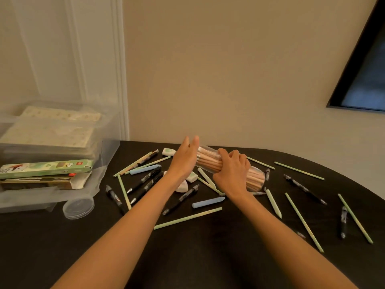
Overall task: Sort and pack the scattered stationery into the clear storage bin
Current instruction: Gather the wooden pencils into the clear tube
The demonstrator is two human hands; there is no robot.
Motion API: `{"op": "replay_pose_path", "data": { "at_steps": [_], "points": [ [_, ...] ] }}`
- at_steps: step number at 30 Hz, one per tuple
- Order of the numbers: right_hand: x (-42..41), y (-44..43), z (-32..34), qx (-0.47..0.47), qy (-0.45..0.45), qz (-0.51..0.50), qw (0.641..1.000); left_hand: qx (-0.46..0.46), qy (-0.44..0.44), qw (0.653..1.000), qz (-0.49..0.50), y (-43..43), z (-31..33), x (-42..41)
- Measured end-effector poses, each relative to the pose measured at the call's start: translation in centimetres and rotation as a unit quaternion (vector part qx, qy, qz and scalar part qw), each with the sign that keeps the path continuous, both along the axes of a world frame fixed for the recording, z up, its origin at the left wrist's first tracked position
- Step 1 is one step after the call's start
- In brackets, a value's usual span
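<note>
The tube of pencils is in your hands above the table, lying on its side. Its long axis runs from the left palm, down and to the right, and comes out past the right knuckles.

Your right hand grasps the tube around the middle, with the fingers curled over the top of it. Your left hand is flat, the fingers straight and together and pointing away from you. The palm lies against the mouth of the tube, where the pencil ends are. It seems you are pushing the pencils level inside, but if the palm really presses them I cannot tell for sure.

The mouth looks toward the left, and this decides the coming move. The lid lies well apart on the left of your left fingers, just in front of the bin. So the left hand is nearer to both, and I think it should fetch the lid while the right hand keeps the tube. Raise the mouth a little first, or the pencils may slide out.

Under and around both hands are scattered pens and green sticks, not yet sorted.
</note>
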State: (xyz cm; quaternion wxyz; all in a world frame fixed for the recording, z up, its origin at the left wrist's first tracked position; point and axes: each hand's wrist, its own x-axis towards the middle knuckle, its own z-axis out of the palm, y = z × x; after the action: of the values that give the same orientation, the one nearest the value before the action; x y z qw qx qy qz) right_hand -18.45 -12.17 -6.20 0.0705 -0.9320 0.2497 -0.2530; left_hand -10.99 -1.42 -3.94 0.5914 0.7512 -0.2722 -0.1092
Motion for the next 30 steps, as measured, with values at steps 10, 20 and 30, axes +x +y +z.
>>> {"op": "replay_pose_path", "data": {
  "at_steps": [10,20,30],
  "points": [
    [7.5,2.0,-0.2,-0.015,0.008,0.051,0.999,0.229,-0.057,0.938,0.255,3.9,-5.1,13.6],
    [12.4,0.2,-1.1,-0.011,0.027,0.073,0.997,0.383,-0.13,0.884,0.235,3.4,-8.2,19.5],
    [14.2,-0.5,-2.3,0.0,0.02,0.092,0.996,0.462,-0.153,0.84,0.24,3.7,-8.0,21.5]
  ]
}}
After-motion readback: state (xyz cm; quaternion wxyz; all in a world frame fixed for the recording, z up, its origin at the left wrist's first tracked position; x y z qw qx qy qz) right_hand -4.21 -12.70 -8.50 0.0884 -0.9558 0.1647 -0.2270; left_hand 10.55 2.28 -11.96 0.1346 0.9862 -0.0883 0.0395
